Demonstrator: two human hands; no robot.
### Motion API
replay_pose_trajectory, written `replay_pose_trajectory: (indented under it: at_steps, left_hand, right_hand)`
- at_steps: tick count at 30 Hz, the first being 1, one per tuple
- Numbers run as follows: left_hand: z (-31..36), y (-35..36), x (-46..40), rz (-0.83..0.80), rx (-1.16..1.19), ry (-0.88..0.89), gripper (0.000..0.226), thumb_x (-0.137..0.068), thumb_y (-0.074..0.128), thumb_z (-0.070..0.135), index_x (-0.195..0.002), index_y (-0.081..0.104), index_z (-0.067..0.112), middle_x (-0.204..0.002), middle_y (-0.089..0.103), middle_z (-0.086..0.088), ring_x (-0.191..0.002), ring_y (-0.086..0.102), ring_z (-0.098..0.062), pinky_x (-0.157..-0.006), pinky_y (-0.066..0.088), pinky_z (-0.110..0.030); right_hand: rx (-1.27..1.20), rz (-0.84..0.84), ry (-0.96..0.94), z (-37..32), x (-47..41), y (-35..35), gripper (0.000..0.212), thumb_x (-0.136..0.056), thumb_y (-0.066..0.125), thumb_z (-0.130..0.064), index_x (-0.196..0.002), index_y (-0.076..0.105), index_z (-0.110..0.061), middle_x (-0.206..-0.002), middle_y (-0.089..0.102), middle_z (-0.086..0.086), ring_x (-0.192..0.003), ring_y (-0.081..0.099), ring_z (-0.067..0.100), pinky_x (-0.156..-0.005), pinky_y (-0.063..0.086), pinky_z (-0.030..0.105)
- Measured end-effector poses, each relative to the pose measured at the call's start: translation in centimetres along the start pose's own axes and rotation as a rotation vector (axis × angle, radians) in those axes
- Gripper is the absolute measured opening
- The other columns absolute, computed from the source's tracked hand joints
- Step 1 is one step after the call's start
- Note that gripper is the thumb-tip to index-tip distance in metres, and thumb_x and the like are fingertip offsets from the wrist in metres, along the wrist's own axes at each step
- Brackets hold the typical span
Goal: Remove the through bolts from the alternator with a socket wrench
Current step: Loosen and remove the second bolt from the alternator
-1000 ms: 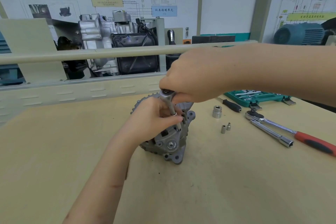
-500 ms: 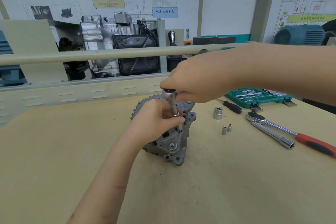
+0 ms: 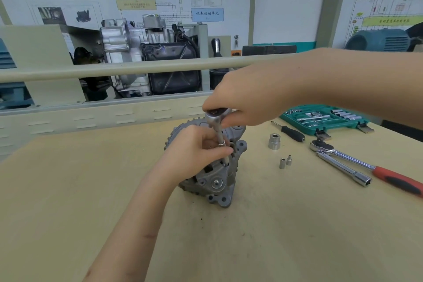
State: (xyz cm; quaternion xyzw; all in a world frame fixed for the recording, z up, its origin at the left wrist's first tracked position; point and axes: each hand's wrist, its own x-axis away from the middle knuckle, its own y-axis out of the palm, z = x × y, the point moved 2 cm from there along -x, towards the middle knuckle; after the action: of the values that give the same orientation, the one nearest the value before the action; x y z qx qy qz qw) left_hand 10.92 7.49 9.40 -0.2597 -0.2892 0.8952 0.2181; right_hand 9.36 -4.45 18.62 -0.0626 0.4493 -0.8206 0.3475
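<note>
left forearm enters from the bottom edge, reaching up to mid-table. left hand point(image 3: 194, 149) sits against the near upper side of the alternator point(image 3: 215, 181), thumb and fingers pinched around the thin extension shaft of the socket wrench point(image 3: 218, 126) just above where it meets the housing.

alternator stands on edge on the pale wooden table point(image 3: 68, 190), near the middle, its mounting ears and pulley-end face turned toward the camera. the bolt under the socket is hidden by fingers and tool; cannot tell how far out it is.

right hand point(image 3: 249, 96) comes in from the right, above the alternator, fingers curled down over the wrench's round ratchet head, clamped on it. shaft runs down, slightly tilted, from that head into the left hand's pinch.

right of the alternator, well apart: a large loose socket point(image 3: 274, 141) standing upright, two small sockets point(image 3: 285, 162) just beside each other nearer the camera. further right a red-handled ratchet point(image 3: 366, 165) lying touching a chrome socket bar point(image 3: 343, 168). behind these a small black-handled driver point(image 3: 291, 133), then an open green socket case point(image 3: 322, 118) at the table's far right.

beyond the table a beige rail point(image 3: 114, 68), a cutaway engine unit point(image 3: 148, 52) and wiring-diagram boards on the wall.
</note>
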Motion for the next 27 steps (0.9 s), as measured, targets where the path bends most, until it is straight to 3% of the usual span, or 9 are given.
replay_pose_trajectory:
  at_steps: [4,5,7,14,17,20,22,25,27]
  left_hand:
    - [0.0,0.1,0.0,0.043,-0.051,-0.001,0.008,-0.076,0.07,0.028,-0.072,0.065,0.024,-0.064,0.066,0.012,-0.064,0.063,-0.004,-0.064,0.051,-0.022]
    - [0.1,0.1,0.0,0.051,-0.064,0.005,0.01,-0.076,0.07,0.029,-0.071,0.064,0.022,-0.062,0.065,0.012,-0.062,0.063,-0.005,-0.062,0.051,-0.022]
    - [0.4,0.3,-0.1,0.069,-0.1,0.031,0.017,-0.075,0.07,0.03,-0.065,0.06,0.021,-0.058,0.063,0.01,-0.056,0.059,-0.005,-0.056,0.046,-0.018]
    - [0.2,0.3,0.1,-0.022,0.104,0.027,0.005,-0.08,0.067,0.018,-0.078,0.067,0.023,-0.062,0.068,0.003,-0.06,0.065,-0.008,-0.065,0.053,-0.02]
    - [0.0,0.3,0.1,-0.028,0.129,0.02,0.005,-0.079,0.067,0.017,-0.08,0.067,0.023,-0.063,0.069,0.004,-0.061,0.067,-0.009,-0.069,0.054,-0.02]
    - [0.0,0.2,0.0,0.03,0.074,0.034,0.005,-0.076,0.07,0.02,-0.077,0.066,0.019,-0.062,0.069,0.005,-0.061,0.066,-0.009,-0.065,0.053,-0.019]
    - [0.1,0.4,0.0,0.089,-0.021,0.069,0.01,-0.075,0.072,0.024,-0.07,0.064,0.019,-0.064,0.069,0.003,-0.062,0.065,-0.009,-0.062,0.051,-0.019]
    - [0.3,0.5,-0.2,0.149,-0.092,0.1,0.025,-0.073,0.073,0.028,-0.058,0.057,0.017,-0.054,0.062,0.004,-0.05,0.055,-0.005,-0.05,0.041,-0.013]
    - [0.2,0.3,-0.2,0.123,-0.073,0.086,0.022,-0.072,0.073,0.027,-0.059,0.059,0.018,-0.052,0.06,0.008,-0.049,0.053,0.0,-0.05,0.04,-0.01]
  right_hand:
    - [-0.064,-0.026,0.032,0.1,-0.2,-0.1,0.028,-0.074,0.055,-0.052,-0.092,0.062,-0.032,-0.052,0.036,-0.017,-0.039,0.038,-0.001,-0.033,0.033,0.016]
    - [-0.11,-0.022,0.047,0.1,0.1,-0.3,0.029,-0.072,0.057,-0.051,-0.088,0.062,-0.028,-0.05,0.032,-0.018,-0.045,0.042,-0.01,-0.052,0.035,-0.001]
    - [-0.136,-0.017,0.064,0.1,0.5,-0.6,0.026,-0.072,0.06,-0.05,-0.078,0.057,-0.025,-0.05,0.028,-0.018,-0.049,0.036,-0.024,-0.062,0.007,-0.016]
    - [-0.148,-0.031,0.064,-0.2,1.5,-1.2,0.023,-0.079,0.06,-0.038,-0.093,0.065,-0.02,-0.051,0.031,-0.015,-0.041,0.039,-0.003,-0.061,0.015,-0.015]
    - [-0.168,-0.086,-0.041,-0.3,0.4,-1.2,0.023,-0.084,0.05,-0.047,-0.091,0.058,-0.026,-0.065,0.05,-0.007,-0.054,0.044,0.002,-0.04,0.031,0.017]
    - [-0.23,-0.05,-0.016,-0.1,0.6,-1.0,0.027,-0.077,0.055,-0.049,-0.085,0.062,-0.024,-0.054,0.038,-0.018,-0.066,0.049,-0.021,-0.04,0.037,0.01]
    - [-0.259,0.005,0.023,-0.5,1.1,-1.4,0.024,-0.069,0.057,-0.047,-0.075,0.063,-0.025,-0.046,0.022,-0.022,-0.061,0.026,-0.04,-0.057,0.012,-0.016]
    - [-0.167,-0.027,0.012,-0.7,1.0,-0.8,0.023,-0.078,0.057,-0.048,-0.082,0.061,-0.026,-0.049,0.028,-0.018,-0.051,0.047,-0.011,-0.048,0.035,0.0]
    - [-0.173,0.003,0.047,-0.4,1.2,-0.7,0.022,-0.079,0.06,-0.044,-0.087,0.063,-0.024,-0.049,0.029,-0.017,-0.051,0.044,-0.017,-0.058,0.021,-0.012]
